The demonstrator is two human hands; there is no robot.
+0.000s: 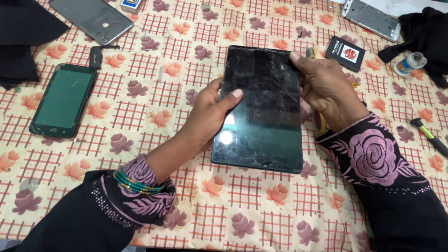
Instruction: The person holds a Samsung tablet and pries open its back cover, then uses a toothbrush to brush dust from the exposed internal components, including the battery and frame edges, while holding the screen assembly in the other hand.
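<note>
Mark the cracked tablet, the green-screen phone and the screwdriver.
cracked tablet (263,116), head view, middle of glass.
green-screen phone (64,100), head view, screen centre.
screwdriver (429,136), head view, handle.

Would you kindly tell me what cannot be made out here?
Head view only:
- Tablet back: faces away.
- Left hand fingers: behind the tablet.
- Yellow item: mostly under the right hand.
- Metal frame: cut by the top edge.
- Screwdriver tip: cut by the right edge.

Centre: tablet (261,109), a dark rectangular screen with cracked glass. Left: phone (64,100) lying flat, green-tinted screen in a black frame. Far left: grey phone panel (91,18). Far right: small black packet (345,52) bearing 1 red-and-white label, beside a white-labelled bottle (409,63).
</note>
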